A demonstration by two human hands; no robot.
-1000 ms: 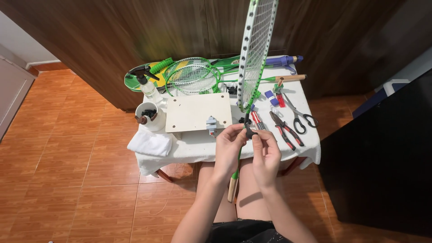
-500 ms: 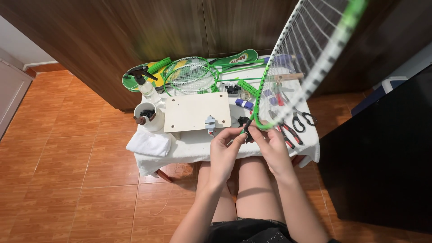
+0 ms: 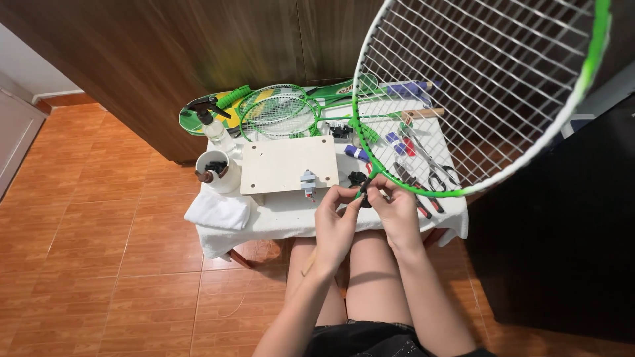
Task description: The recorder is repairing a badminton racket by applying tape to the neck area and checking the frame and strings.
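Observation:
I hold a green and white badminton racket [image 3: 463, 92] with its strung head tilted up toward the camera, filling the upper right. My left hand [image 3: 335, 221] and my right hand [image 3: 397, 215] both pinch the racket at its throat, just above the front edge of a small white-covered table [image 3: 284, 218]. The shaft runs down between my knees, mostly hidden by my hands. A cream board [image 3: 289, 164] with a small metal clamp [image 3: 308, 181] lies on the table left of my hands.
More green rackets [image 3: 278, 109] lie at the table's back. A spray bottle [image 3: 215, 129], a white cup [image 3: 213, 170] and a folded white cloth [image 3: 217, 210] sit on the left. Pliers and scissors [image 3: 430, 168] lie behind the strings. Dark wooden doors stand behind; orange tiles cover the floor.
The racket head has swung from edge-on and upright to face the camera, tilting right and growing larger. Both hands stayed at the throat.

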